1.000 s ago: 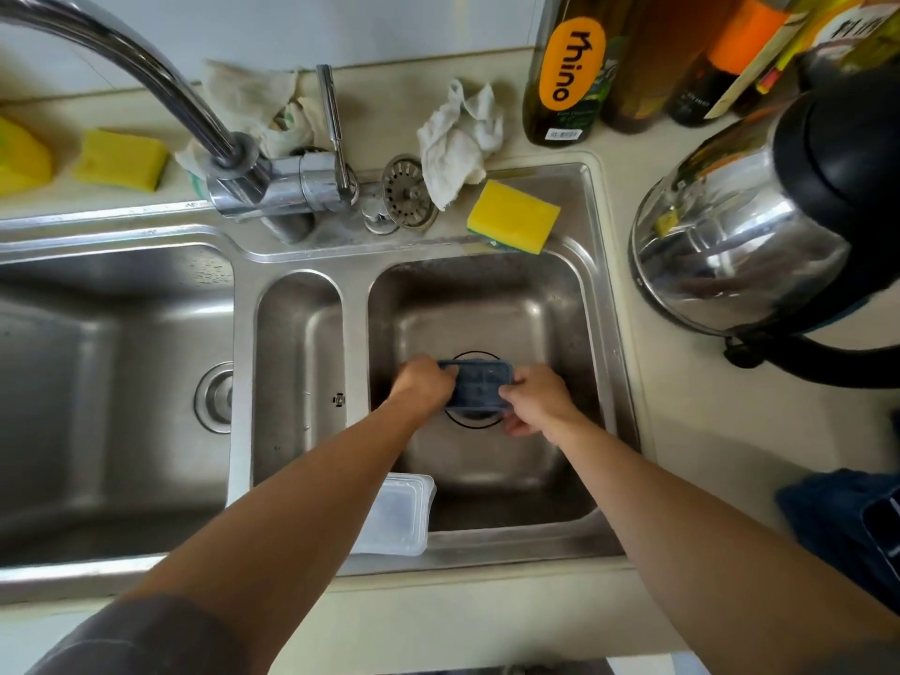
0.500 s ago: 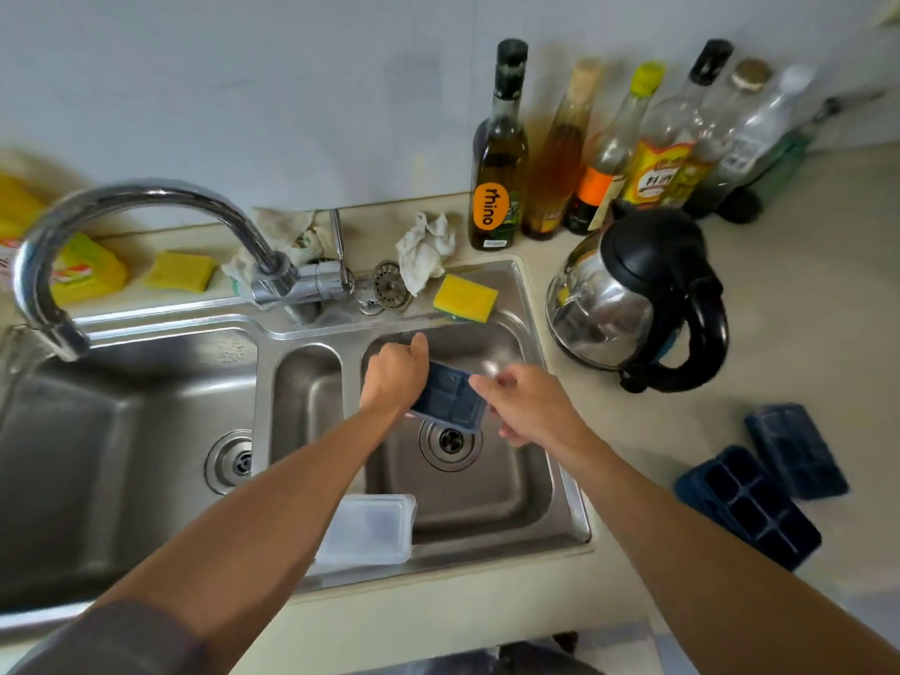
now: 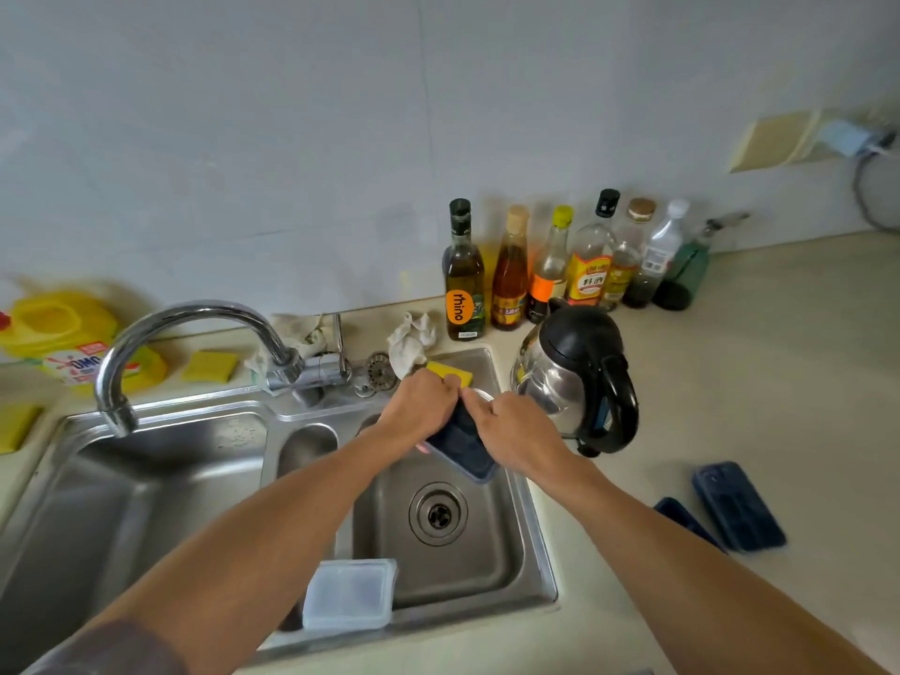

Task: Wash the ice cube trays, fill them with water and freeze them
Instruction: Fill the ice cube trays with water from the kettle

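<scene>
**Both your hands hold a blue tray over the right sink bowl**

Your left hand grips the far left side of the dark blue tray, with its fingers curled round the edge. Your right hand holds the right side of the tray, and its fingers curl over the top edge, close to your left thumb. The tray is tilted. It hangs above the far part of the right bowl of the sink, and the drain sits below it, nearer to you.

A yellow sponge lies on the far rim of the sink, just past your left hand. A white cloth and a metal strainer lie left of the sponge. The tap bends to the left, over the big left bowl.

A shiny kettle stands on the counter, just right of your hands. A row of bottles stands by the far wall. The other trays, two of them, lie on the counter to the right, well apart from the sink. A clear box rests on the near rim of the sink.
</scene>
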Demonstrator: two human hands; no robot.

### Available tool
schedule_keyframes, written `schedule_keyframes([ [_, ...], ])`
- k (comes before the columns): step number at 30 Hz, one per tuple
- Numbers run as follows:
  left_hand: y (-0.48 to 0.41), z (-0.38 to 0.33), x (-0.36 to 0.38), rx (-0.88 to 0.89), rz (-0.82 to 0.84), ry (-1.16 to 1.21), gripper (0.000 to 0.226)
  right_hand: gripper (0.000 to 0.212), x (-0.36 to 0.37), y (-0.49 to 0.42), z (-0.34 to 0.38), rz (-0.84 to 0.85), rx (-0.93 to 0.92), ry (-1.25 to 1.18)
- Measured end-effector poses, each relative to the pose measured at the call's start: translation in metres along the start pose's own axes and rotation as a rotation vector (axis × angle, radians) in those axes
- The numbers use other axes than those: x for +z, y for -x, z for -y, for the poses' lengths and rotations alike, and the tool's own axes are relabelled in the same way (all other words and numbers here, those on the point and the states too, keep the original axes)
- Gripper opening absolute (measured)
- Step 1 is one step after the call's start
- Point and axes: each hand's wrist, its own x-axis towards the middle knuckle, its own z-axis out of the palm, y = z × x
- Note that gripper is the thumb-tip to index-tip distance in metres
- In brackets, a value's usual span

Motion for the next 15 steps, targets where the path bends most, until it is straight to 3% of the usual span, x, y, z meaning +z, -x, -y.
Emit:
schedule_keyframes([
  [3, 0.006, -0.011, 0.000, 0.034, 0.036, -0.043, 0.045, 0.053, -0.007, 0.004, -0.008, 0.020, -0.035, -0.001],
  [5, 0.012, -0.022, -0.004, 0.031, 0.032, -0.053, 0.056, 0.045, -0.012, 0.008, -0.011, 0.004, -0.051, -0.040],
  [9, 0.024, -0.038, -0.013, -0.016, -0.078, 0.016, 0.070, 0.062, -0.031, -0.002, -0.017, -0.019, -0.020, -0.195],
  [12, 0.039, -0.042, -0.007, -0.061, -0.191, 0.190, 0.082, 0.066, -0.047, -0.005, -0.018, -0.047, 0.042, -0.348],
  [15, 0.050, -0.048, 0.010, -0.219, -0.277, 0.529, 0.085, 0.065, -0.047, -0.003, -0.010, -0.032, -0.021, -0.336],
])
